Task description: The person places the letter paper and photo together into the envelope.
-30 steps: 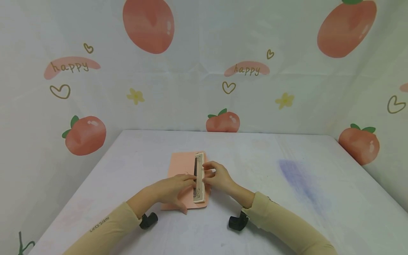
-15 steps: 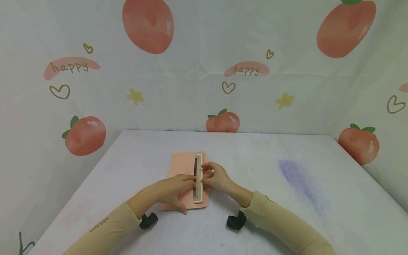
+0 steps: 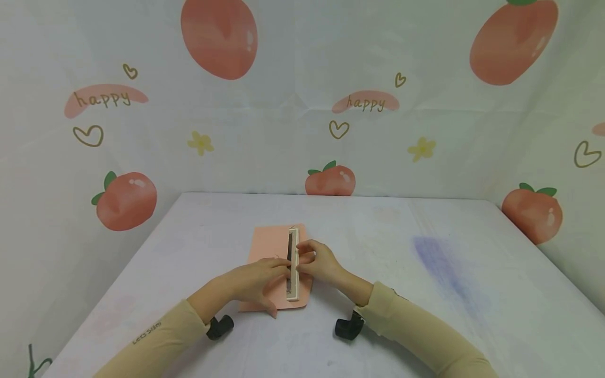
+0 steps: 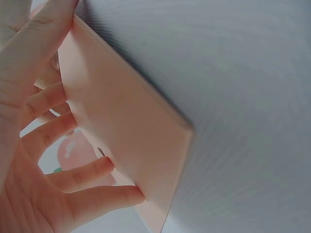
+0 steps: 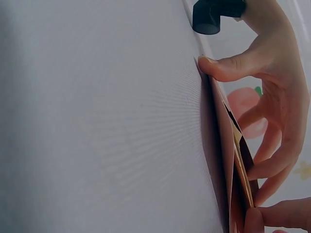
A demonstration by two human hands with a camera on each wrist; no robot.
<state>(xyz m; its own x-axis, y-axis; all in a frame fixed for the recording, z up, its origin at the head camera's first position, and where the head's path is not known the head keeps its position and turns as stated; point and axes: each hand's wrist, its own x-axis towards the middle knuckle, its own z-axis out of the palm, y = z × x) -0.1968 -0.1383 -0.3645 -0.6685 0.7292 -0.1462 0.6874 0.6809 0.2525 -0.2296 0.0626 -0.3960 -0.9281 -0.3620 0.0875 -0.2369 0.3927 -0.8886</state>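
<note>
A flat pink card or booklet (image 3: pixel 270 242) lies on the table in the head view. Near its right side stands a narrow cream panel (image 3: pixel 294 289) with a dark strip along its left. My right hand (image 3: pixel 322 263) pinches the panel's right edge with thumb and fingers. The left hand (image 3: pixel 255 279) rests on the card with fingers fairly straight, their tips at the dark strip and the thumb by the near edge. Left wrist view: the fingertips touch the plain pink surface (image 4: pixel 126 107). In the right wrist view, the panel's edge (image 5: pixel 242 160) shows gold above the pink layer.
A pale cloth-like surface covers the table (image 3: pixel 387 252). Behind it hangs a white backdrop (image 3: pixel 283 142) printed with fruit, hearts and flowers. Black camera mounts (image 3: pixel 348 327) sit under both wrists.
My right hand has shifted slightly left, and the cream panel has tilted, looking narrower now with its pattern turned from view. The left hand and the pink card have stayed put.
</note>
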